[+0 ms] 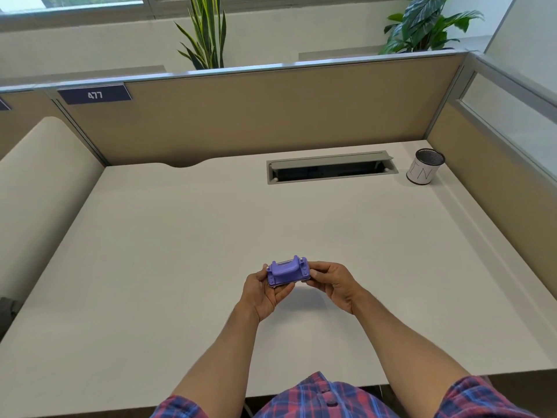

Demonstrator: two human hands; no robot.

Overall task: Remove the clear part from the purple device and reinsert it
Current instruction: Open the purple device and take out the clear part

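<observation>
A small purple device, shaped like a hole punch, is held above the white desk near its front middle. My left hand cups its left end and underside. My right hand pinches its right end with the fingertips. A thin pale strip shows along the device's lower edge, probably the clear part; I cannot tell whether it sits fully in. Both hands are off the desk surface.
A grey cable hatch is set into the desk at the back. A mesh pen cup with a white label stands at the back right. Tan partition walls close the back and right side.
</observation>
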